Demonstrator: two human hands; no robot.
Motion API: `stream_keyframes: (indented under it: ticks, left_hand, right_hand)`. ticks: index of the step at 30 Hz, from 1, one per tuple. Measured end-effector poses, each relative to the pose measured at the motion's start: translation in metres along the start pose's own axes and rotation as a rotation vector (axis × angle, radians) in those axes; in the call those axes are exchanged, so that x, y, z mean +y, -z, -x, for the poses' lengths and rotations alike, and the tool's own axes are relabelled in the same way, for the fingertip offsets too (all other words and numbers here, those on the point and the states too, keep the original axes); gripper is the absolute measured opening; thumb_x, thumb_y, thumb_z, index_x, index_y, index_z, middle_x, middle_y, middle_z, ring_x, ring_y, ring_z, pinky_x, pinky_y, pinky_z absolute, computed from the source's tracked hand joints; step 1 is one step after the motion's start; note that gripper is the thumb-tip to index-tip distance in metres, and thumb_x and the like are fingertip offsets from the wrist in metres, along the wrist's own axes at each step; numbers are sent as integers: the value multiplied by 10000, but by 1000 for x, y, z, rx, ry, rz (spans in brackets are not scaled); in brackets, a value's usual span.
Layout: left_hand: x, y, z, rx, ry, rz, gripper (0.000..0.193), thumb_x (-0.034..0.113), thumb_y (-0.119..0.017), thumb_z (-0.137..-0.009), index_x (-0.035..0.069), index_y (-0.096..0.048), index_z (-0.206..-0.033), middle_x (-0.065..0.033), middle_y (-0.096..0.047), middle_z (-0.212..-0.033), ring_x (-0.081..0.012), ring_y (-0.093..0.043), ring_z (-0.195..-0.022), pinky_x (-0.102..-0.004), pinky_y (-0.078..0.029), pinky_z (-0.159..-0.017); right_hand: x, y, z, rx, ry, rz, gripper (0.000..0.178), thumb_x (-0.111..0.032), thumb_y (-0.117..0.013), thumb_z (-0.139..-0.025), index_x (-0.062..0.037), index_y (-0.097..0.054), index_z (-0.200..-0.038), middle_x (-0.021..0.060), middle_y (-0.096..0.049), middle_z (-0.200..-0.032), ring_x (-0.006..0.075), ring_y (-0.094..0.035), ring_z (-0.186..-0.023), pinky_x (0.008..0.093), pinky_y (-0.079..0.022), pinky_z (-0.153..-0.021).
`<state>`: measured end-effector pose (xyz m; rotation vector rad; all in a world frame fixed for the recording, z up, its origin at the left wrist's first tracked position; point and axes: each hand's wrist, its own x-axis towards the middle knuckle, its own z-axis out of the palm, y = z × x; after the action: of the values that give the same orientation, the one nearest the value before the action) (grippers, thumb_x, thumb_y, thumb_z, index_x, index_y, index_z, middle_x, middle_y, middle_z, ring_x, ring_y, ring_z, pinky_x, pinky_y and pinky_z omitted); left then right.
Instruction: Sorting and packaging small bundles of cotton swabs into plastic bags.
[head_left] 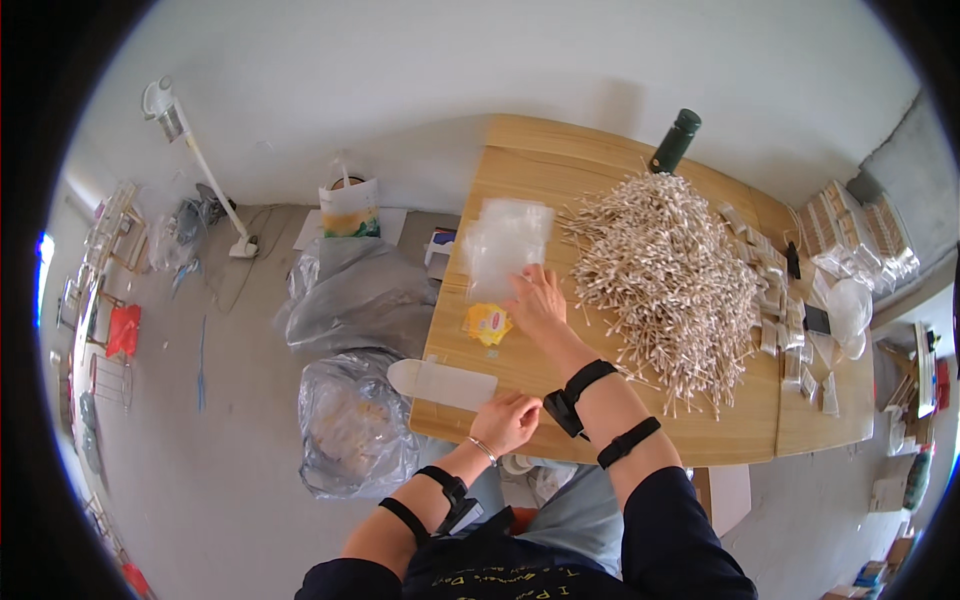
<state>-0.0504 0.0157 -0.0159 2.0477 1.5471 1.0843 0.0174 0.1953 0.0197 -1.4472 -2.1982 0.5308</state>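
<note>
On the wooden table (560, 410) my right hand (541, 303) reaches to the near edge of a stack of clear plastic bags (508, 238), its fingers stretched out and touching the bags. My left hand (506, 422) rests by the front edge with its fingers curled; whatever they may hold is hidden. Beside it lies a white, round-ended flat strip (445, 384) that juts past the table's left edge. Small yellow printed cards (487, 322) sit just below the bags. A large heap of cotton swabs (670, 285) spreads to the right of my right hand.
A dark green bottle (676, 141) stands behind the heap. Filled small packs (775, 280) and bundled packages (850, 230) crowd the table's right side. On the floor to the left are grey plastic bags (355, 300), a paper carrier bag (350, 207) and a stick vacuum cleaner (205, 165).
</note>
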Motion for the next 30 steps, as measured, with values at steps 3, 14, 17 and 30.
stream_keyframes:
  ticks: [3,14,17,30]
  left_hand:
    - [-2,4,1,16,-7,23,70,79,-644,-766,104,-604,-818,-64,-595,-705,-276,-606,-649,-373,-503,-575]
    - [-3,8,2,-16,60,174,60,135,-650,-819,109,-604,-846,-56,-611,-681,-253,-612,-619,-346,-494,-555]
    - [-5,11,0,-28,253,319,128,198,-654,-856,99,-630,-935,-65,-640,-711,-196,-614,-603,-309,-489,-553]
    - [18,56,-26,401,634,1154,156,178,-647,-910,23,-634,-927,-3,-618,-764,-66,-525,-629,-203,-423,-573]
  right_hand:
    - [6,-20,-5,-50,-47,55,375,-195,-708,-749,-131,-650,-1114,91,-537,-1123,324,-477,-1119,391,-413,-965]
    - [29,14,10,251,-301,-487,151,-109,-699,-789,-4,-701,-897,60,-638,-690,134,-564,-607,298,-467,-587]
    - [27,42,34,166,-420,-650,144,-131,-680,-831,-18,-698,-919,16,-657,-745,77,-567,-638,252,-449,-556]
    - [-48,65,148,-202,-563,-1260,169,-164,-626,-882,-15,-684,-937,40,-681,-861,111,-608,-775,238,-469,-644]
